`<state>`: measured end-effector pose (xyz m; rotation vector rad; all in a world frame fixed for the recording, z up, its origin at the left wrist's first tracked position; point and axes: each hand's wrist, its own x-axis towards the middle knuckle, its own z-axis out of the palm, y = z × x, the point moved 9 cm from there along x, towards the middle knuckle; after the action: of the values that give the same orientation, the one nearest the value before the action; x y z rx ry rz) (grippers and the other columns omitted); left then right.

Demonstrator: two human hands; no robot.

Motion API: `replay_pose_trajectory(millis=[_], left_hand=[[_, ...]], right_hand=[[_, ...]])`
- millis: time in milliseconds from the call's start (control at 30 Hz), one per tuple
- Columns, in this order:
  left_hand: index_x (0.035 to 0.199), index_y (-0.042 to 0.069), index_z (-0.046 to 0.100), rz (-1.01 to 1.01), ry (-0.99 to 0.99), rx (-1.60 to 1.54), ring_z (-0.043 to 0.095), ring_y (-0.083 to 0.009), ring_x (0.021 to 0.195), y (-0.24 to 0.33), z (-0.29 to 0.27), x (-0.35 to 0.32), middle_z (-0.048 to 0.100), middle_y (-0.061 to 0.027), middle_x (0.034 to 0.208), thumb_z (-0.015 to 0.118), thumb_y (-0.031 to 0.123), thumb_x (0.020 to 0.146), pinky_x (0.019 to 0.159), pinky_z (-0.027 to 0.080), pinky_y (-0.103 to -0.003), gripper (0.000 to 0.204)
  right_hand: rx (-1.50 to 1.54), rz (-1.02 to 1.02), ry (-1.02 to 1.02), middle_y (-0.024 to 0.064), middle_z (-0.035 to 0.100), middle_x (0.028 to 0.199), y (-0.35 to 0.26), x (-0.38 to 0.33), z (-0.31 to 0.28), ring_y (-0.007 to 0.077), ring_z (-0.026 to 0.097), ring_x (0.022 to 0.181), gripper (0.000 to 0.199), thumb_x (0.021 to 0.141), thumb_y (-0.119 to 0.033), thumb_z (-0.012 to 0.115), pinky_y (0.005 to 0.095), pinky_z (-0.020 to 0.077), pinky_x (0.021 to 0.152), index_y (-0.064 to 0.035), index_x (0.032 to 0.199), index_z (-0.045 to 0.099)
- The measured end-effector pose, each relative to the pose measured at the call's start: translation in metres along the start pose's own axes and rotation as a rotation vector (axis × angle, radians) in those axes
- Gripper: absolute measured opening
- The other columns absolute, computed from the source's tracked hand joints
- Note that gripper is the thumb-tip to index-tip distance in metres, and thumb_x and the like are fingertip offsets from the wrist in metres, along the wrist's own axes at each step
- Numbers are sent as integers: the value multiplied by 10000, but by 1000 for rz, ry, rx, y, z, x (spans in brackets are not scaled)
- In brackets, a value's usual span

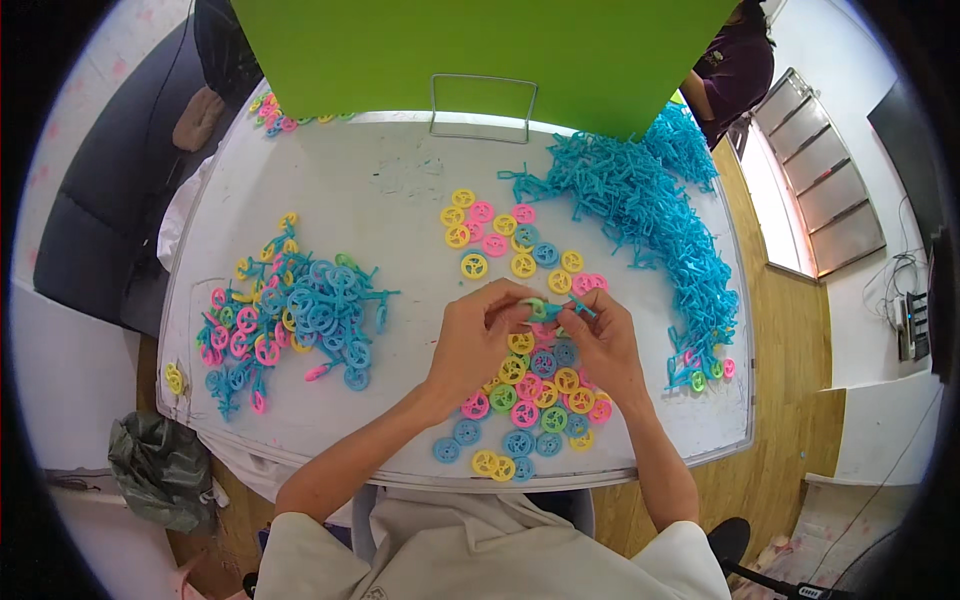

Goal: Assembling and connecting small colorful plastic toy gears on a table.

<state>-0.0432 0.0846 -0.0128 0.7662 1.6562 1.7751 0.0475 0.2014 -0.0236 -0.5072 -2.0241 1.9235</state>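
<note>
Green plastic wheel (538, 309) sits above the table's near half, pinched between the thumb and fingers of the left hand (474, 338). Blue stemmed part (583, 306) adjoins it on the right, clamped in the fingertips of the right hand (606, 345). Fingers cover the join; whether the two parts are seated cannot be told. Likely fault: slipping or bending of the thin stem, caused by off-axis pressure or a shallow grip. A dropped wheel would probably be lost among the loose wheels (525, 413) directly below, which include others of the same green. Wheels at the front edge (620, 474) of the white table (400, 215) could be swept off by a forearm or sleeve. Farther out, the tangled blue pile (690, 265) at right and the assembled heap (325, 305) at left may snag or spill if brushed.
</note>
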Motion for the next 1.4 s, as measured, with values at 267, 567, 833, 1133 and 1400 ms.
replay_pose_trajectory(millis=[267,567,833,1133,1400], left_hand=[[1094,-40,619,124,55,122,663,-151,803,12,0,-9,671,-112,988,444,-8,958,706,548,-266,224],[1083,-14,612,308,121,308,666,-168,797,27,3,-17,657,-133,996,467,-23,934,658,551,-261,208],[1085,-31,590,213,129,120,649,-163,877,20,3,-17,639,-114,1061,467,-9,950,718,569,-280,185],[1066,-39,587,160,73,193,642,-142,855,11,0,-12,625,-100,967,472,4,953,749,557,-282,167],[963,10,616,215,240,188,585,-120,826,41,-31,-7,618,-74,867,543,93,935,697,460,-244,114]], right_hand=[[261,166,-24,68,660,898,4,-5,8,121,638,800,184,968,-145,536,251,515,692,4,1067,576],[373,250,30,60,665,857,20,-8,15,112,626,745,231,967,-232,556,233,511,657,-6,995,589],[97,-44,277,87,665,842,-4,-17,6,85,606,749,142,948,-128,577,211,474,640,3,937,523],[-5,-78,225,59,655,812,-16,-13,3,88,611,740,112,906,-85,625,227,480,618,2,893,556],[-227,-357,-14,55,656,847,-42,-6,6,119,602,784,121,851,-10,644,266,482,693,28,964,620]])
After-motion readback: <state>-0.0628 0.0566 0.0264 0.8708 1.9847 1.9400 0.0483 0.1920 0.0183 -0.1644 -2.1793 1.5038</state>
